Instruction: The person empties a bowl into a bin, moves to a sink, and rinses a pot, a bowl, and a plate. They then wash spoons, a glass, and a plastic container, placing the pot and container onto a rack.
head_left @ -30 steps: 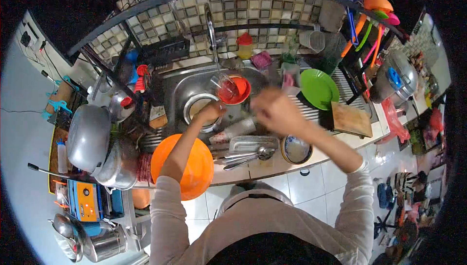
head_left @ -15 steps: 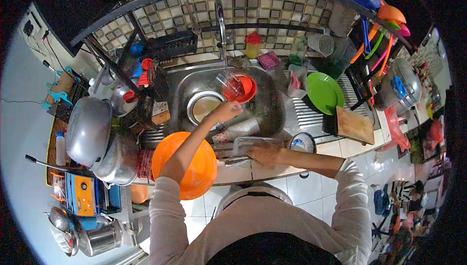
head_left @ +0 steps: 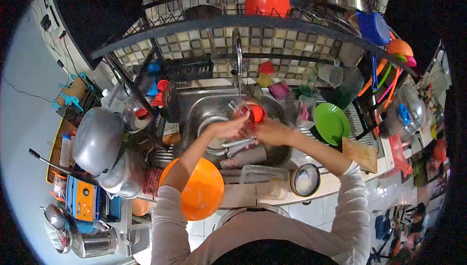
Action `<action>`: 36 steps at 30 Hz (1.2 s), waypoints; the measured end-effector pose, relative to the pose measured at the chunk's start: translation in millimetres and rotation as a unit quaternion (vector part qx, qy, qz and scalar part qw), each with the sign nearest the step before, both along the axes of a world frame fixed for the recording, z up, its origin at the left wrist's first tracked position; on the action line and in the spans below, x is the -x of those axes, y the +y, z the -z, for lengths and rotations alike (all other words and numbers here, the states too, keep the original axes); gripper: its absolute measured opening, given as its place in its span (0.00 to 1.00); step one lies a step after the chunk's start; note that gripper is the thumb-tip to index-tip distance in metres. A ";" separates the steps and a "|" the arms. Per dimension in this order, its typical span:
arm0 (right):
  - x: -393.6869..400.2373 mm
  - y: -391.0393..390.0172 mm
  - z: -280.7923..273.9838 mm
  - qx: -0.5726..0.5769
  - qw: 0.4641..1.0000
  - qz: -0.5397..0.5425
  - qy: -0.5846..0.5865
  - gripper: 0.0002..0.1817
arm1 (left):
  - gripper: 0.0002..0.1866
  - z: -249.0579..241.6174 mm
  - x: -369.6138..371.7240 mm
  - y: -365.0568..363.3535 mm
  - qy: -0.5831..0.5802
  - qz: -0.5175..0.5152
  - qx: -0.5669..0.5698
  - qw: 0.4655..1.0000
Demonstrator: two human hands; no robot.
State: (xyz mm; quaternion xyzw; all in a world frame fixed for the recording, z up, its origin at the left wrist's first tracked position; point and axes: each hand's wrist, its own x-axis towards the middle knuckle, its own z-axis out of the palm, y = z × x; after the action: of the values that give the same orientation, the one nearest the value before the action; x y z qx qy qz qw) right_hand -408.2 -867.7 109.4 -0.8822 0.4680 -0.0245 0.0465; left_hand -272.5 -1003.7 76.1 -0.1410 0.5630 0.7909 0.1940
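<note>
Over the sink (head_left: pixel 194 107), my two hands are close together below the tap (head_left: pixel 238 53). My left hand (head_left: pixel 228 128) has its fingers stretched toward the right one. My right hand (head_left: pixel 273 131), blurred, grips silver cutlery (head_left: pixel 237 144) that points left; its exact pieces are hard to make out. Just behind the hands are a red bowl (head_left: pixel 258 112) and a clear glass under the spout, partly hidden. Below them in the sink lie a round metal-rimmed dish (head_left: pixel 208 125) and a stack of cups (head_left: pixel 245 158).
An orange basin (head_left: pixel 202 194), a clear plastic container (head_left: pixel 265 175) and a dark-rimmed bowl with white foam (head_left: pixel 306 180) line the front edge. At right are a green plate (head_left: pixel 332 124) and a wooden board (head_left: pixel 360 154). A dark rack (head_left: pixel 214 22) spans above; large pots (head_left: pixel 98 141) stand left.
My right hand has lifted from the clear container at the counter edge, carrying the cutlery over the sink toward my left hand. The view has tilted upward, showing more of the rack.
</note>
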 end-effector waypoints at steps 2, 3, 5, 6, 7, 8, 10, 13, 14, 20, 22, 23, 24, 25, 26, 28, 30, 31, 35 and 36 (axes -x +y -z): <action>14.7 -36.6 2.2 0.024 0.994 0.017 0.107 0.10 | 0.33 -14.4 -8.0 11.6 0.037 0.090 -0.029 0.995; 15.6 -48.5 -3.9 0.060 0.995 -0.005 0.083 0.10 | 0.28 -12.5 -6.0 11.3 0.083 0.081 0.025 0.993; 17.8 -66.9 -11.5 0.099 0.993 -0.032 0.062 0.09 | 0.23 18.1 0.7 2.0 0.124 -0.094 -0.018 0.988; 19.6 -75.2 -11.0 0.088 0.994 -0.008 0.058 0.09 | 0.21 21.9 3.4 -0.2 0.153 -0.161 -0.064 0.973; 21.3 -83.5 -10.4 0.077 0.995 0.017 0.055 0.09 | 0.21 25.8 5.9 -1.8 0.155 -0.165 -0.061 0.972; 23.0 -91.1 -9.0 0.078 0.995 0.014 0.056 0.09 | 0.16 30.4 8.7 -2.4 0.136 -0.236 -0.072 0.959; 28.5 -107.2 -0.3 0.016 0.975 0.033 -0.218 0.11 | 0.12 31.6 10.4 0.3 0.116 -0.308 -0.082 0.941; 21.5 -129.6 15.2 0.098 0.922 0.095 -0.362 0.10 | 0.14 45.8 11.4 0.2 0.061 -0.407 -0.093 0.907; 19.4 -133.9 17.2 0.044 0.885 0.202 -0.418 0.09 | 0.14 56.2 12.1 -3.6 0.060 -0.408 -0.091 0.906; 19.8 -151.0 4.5 -0.170 0.834 0.256 -0.458 0.10 | 0.12 64.6 14.4 -5.8 0.102 -0.435 -0.129 0.885; 26.0 -162.2 12.7 -0.132 0.819 0.216 -0.515 0.10 | 0.08 57.1 14.7 -3.4 0.076 -0.462 -0.069 0.881; 33.1 -169.4 18.4 -0.057 0.875 0.209 -0.432 0.09 | 0.08 58.4 14.6 -3.3 0.074 -0.463 -0.071 0.880; 32.6 -169.4 16.3 0.019 0.918 0.198 -0.344 0.09 | 0.07 61.1 14.4 -4.6 0.085 -0.468 -0.063 0.877; 33.8 -167.4 14.2 -0.119 0.870 0.237 -0.416 0.08 | 0.07 63.2 14.2 -6.6 0.097 -0.472 -0.054 0.874; 31.9 -164.8 14.3 -0.120 0.869 0.237 -0.417 0.08 | 0.07 65.7 14.2 -7.7 0.096 -0.472 -0.054 0.874; 25.1 -156.4 20.2 0.165 0.916 0.327 -0.166 0.11 | 0.06 57.0 13.6 -2.9 0.094 -0.515 -0.069 0.849; 38.1 -171.8 84.6 0.028 0.868 0.361 -0.340 0.13 | 0.06 55.2 12.2 -2.5 0.105 -0.518 -0.087 0.845; 44.0 -177.0 108.4 -0.107 0.776 0.377 -0.495 0.14 | 0.06 54.9 12.7 -3.1 0.119 -0.519 -0.104 0.840; 19.1 -145.5 82.9 -0.123 0.673 0.326 -0.653 0.14 | 0.06 69.9 15.2 -8.0 0.126 -0.542 -0.114 0.823; 12.0 -147.9 87.3 -0.124 0.672 0.326 -0.653 0.14 | 0.06 70.5 16.5 -9.5 0.121 -0.561 -0.128 0.809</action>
State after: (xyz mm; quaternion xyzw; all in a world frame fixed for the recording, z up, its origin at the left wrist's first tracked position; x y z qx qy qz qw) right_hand -420.2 -1015.6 22.1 -0.4186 0.5749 -0.5495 0.4386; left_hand -289.1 -1013.2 5.5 -0.3093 0.2982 0.8376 -0.3373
